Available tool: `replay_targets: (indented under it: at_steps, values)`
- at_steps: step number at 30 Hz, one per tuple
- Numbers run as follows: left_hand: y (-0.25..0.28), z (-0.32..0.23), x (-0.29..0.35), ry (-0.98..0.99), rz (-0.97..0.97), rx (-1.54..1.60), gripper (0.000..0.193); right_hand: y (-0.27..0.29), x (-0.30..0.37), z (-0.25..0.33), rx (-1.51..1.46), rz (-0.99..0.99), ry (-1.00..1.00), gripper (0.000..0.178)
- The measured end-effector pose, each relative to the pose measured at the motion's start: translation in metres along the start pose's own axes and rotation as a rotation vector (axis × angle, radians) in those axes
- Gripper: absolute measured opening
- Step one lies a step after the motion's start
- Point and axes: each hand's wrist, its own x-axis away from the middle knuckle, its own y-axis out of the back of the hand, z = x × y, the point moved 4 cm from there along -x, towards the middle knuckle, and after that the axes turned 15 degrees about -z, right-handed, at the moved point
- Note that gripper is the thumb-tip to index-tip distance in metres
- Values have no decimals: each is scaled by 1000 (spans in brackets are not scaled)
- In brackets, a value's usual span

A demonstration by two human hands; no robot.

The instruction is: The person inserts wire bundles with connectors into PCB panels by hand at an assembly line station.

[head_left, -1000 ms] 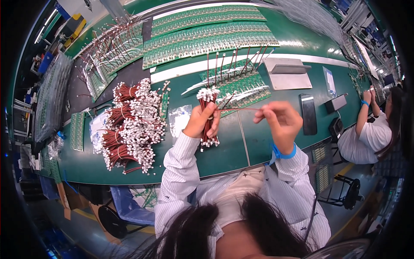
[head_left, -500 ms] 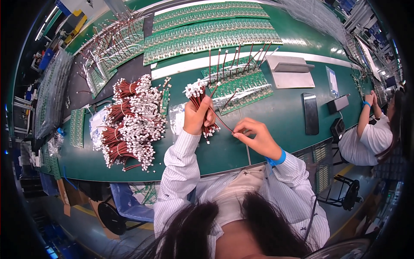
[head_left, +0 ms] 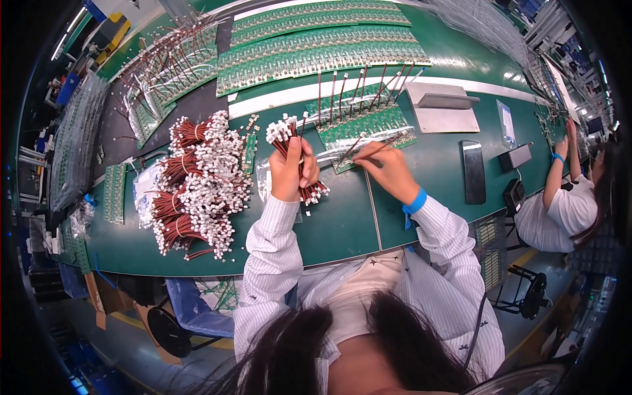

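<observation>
My left hand (head_left: pixel 293 172) is closed around a bundle of brown-red wire cables (head_left: pixel 282 135). Their white connectors stick out above and below the fist. My right hand (head_left: pixel 393 172) pinches a single cable (head_left: pixel 384 145) at the near edge of a green circuit board panel (head_left: pixel 388 121). Fingers hide the cable's end, so I cannot tell whether it touches the board. Several cables stand upright along the panel's far side, and white strips lie across it. Left of my left hand lies a big pile of banded cable bundles (head_left: pixel 197 184).
Rows of green circuit boards (head_left: pixel 316 49) lie at the back. Wired boards (head_left: pixel 174 72) are at the back left. Right of the panel are a grey metal block (head_left: pixel 444 108), a black phone (head_left: pixel 473 172) and a small dark box (head_left: pixel 515 158). Another person (head_left: pixel 559 204) sits far right.
My right hand has moved up and away from me, from beside the bundle to the panel's near edge, with a cable. My left hand has shifted slightly left with its bundle.
</observation>
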Motion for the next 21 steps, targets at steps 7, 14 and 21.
replay_targets:
  at_steps: [7, 14, 21]
  values:
    - [3, 3, -1, 25, 4, 11, 31, -14, -1, -7, 72, 16, 69, 5]
    - [1, 2, 0, 49, -5, -7, 32, -18, 1, 5, 223, 11, 182, 7]
    - [2, 4, 1, 68, -22, -25, 32, -27, 11, 20, 503, 37, 438, 15]
